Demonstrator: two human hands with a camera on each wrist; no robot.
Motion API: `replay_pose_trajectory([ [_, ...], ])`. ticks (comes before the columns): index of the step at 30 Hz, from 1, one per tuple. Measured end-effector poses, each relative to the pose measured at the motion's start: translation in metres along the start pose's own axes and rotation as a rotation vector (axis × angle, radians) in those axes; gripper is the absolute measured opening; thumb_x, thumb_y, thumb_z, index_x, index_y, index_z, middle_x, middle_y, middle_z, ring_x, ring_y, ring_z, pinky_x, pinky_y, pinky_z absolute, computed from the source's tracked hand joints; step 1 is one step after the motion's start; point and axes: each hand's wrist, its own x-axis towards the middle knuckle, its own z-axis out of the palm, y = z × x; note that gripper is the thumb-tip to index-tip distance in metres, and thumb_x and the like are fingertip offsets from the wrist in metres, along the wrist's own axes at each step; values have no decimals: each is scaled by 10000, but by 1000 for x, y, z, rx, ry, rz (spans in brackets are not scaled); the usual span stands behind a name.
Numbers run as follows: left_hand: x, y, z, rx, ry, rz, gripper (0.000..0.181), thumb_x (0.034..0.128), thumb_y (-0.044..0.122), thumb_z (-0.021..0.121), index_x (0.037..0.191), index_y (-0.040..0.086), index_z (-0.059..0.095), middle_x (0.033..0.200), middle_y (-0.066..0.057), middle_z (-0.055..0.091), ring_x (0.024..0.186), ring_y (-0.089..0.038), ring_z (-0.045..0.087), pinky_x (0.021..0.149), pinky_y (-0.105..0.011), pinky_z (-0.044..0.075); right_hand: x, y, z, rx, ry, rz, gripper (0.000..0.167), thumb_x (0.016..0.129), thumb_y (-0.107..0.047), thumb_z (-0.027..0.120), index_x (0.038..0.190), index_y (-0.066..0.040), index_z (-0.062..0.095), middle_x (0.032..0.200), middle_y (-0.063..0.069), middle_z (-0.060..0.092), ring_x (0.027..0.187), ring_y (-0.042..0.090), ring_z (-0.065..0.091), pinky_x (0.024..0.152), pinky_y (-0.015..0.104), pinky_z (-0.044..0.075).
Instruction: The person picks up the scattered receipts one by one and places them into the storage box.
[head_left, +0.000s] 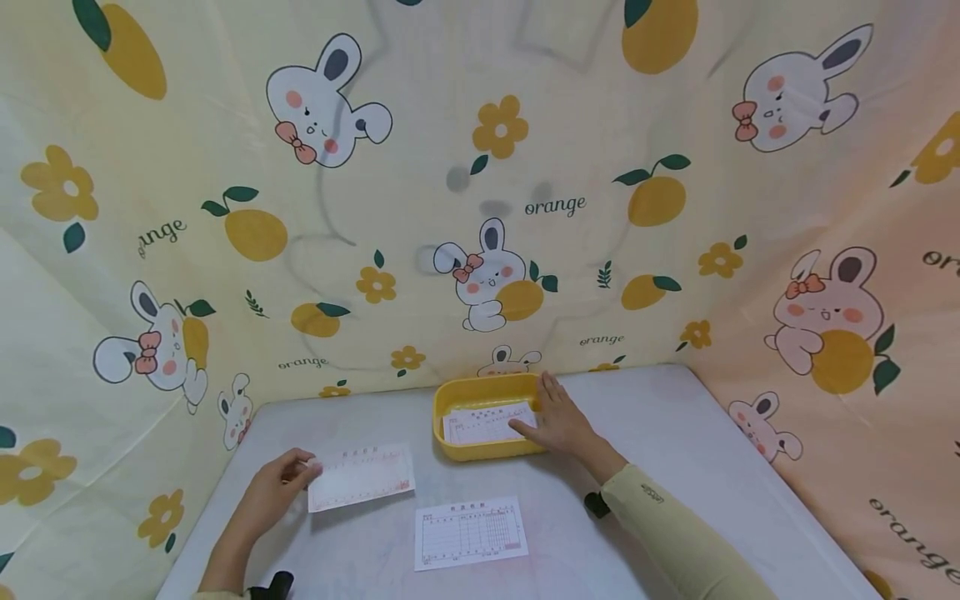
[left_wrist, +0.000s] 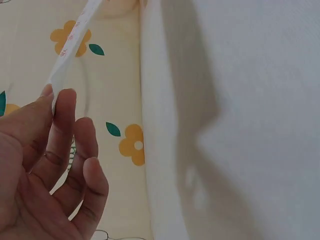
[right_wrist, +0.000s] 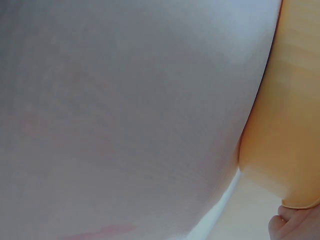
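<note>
My left hand [head_left: 273, 492] pinches a printed paper slip [head_left: 363, 479] at its left edge between thumb and forefinger. The slip is tilted above the table, its lower edge casting a shadow. In the left wrist view this slip [left_wrist: 75, 42] shows nearly edge-on, and the other fingers are loosely bent. A yellow plastic basket [head_left: 487, 452] stands at the back, with printed slips [head_left: 487, 425] lying in it. My right hand [head_left: 562, 425] holds the basket's right end, thumb over the inside and fingers along the rim. Only some fingers [right_wrist: 290, 225] show in the right wrist view.
Another printed slip [head_left: 471, 533] lies flat on the white table [head_left: 570, 542], in front of the basket. A cream cloth [head_left: 420, 167] with rabbits and oranges hangs behind the table and along both sides. A black object [head_left: 596, 504] sits beneath the right wrist.
</note>
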Motion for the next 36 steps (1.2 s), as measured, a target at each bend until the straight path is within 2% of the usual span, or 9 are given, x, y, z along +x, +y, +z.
replay_pose_trajectory([
  [8, 8, 9, 9, -67, 30, 13, 356, 1062, 294, 711, 1282, 17, 669, 930, -26, 736, 901, -287, 681, 693, -292, 495, 0, 0, 1, -18, -3, 0, 1243, 953, -850, 454, 1679, 79, 63, 1783, 233, 1, 1663, 379, 30, 1348, 514, 108],
  [14, 14, 18, 17, -85, 51, 9, 360, 1068, 298, 703, 1305, 30, 665, 1004, -61, 738, 955, -280, 671, 732, -292, 517, -1, 0, 1, 1, -14, 14, 1242, 948, -839, 479, 1683, 71, 60, 1785, 223, -10, 1664, 378, 24, 1348, 516, 100],
  [25, 28, 35, 29, -126, 29, 31, 358, 1065, 301, 705, 1310, 43, 667, 1019, -68, 740, 967, -289, 673, 774, -323, 531, 0, 1, 0, 1, 4, 4, 1248, 944, -856, 464, 1683, 69, 68, 1786, 233, 22, 1664, 377, 34, 1347, 516, 109],
  [30, 34, 39, 35, -130, 21, 42, 344, 1065, 300, 705, 1300, 51, 671, 1012, -55, 747, 934, -229, 673, 777, -325, 537, 1, 0, 0, 5, 3, 6, 1247, 944, -853, 471, 1685, 65, 69, 1787, 227, 19, 1665, 371, 32, 1348, 511, 110],
  [36, 40, 44, 41, -147, 16, 48, 316, 1068, 279, 700, 1291, 57, 672, 990, -51, 754, 944, -280, 687, 768, -327, 523, 0, 1, 0, 6, 3, 9, 1252, 938, -857, 476, 1687, 62, 74, 1788, 227, 31, 1664, 375, 45, 1345, 521, 118],
])
